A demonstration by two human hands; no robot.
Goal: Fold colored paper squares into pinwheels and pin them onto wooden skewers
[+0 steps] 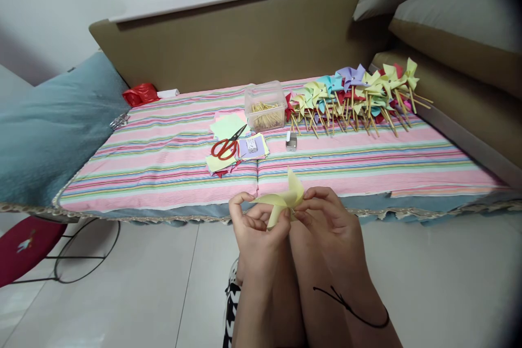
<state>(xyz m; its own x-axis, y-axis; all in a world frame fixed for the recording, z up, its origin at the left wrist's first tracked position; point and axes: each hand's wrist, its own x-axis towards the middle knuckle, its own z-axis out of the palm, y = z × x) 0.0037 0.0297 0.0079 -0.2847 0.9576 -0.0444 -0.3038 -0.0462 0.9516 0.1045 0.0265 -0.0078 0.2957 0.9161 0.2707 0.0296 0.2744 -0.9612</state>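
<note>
A pale yellow paper pinwheel [281, 199], its blades folded inward, is held above my lap between both hands. My left hand [258, 223] grips it from the left, thumb near its middle and fingers behind the paper. From the right, my right hand [328, 217] pinches the paper near the centre with its fingertips. No stick shows on this pinwheel, and the fingers partly hide its centre. Beyond the hands, red-handled scissors [225, 149] lie on loose coloured paper squares [230, 126]. A small open box [291, 141] sits to the right of the papers.
On the striped cloth [163, 157], a clear plastic box [265, 104] holds many thin sticks. Finished pinwheels [353, 92] on sticks are heaped at the right. A red plastic bag [141, 94] lies at the back left; a red stool [30, 244] stands at lower left.
</note>
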